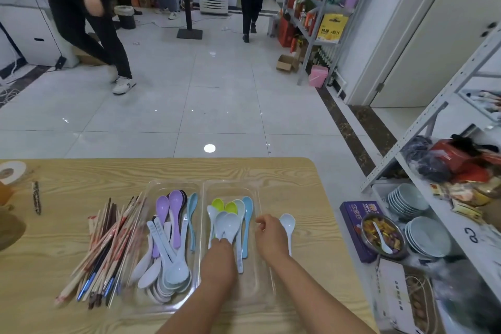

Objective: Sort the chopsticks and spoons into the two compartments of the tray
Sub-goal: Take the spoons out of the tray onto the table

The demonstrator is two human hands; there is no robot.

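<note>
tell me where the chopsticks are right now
In the head view, the chopsticks lie heaped on the table at the left, just outside the left compartment of the tray, which holds spoons.

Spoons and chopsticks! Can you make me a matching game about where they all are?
Things:
1. chopsticks
2. purple spoons
3. pale blue spoons
4. lone white spoon

Places:
A. in the grip of the left hand
B. on the table, right of the tray
C. in the tray's left compartment
D. on the table, left of the tray

Pairs: 1-D, 2-C, 3-A, 4-B
</note>
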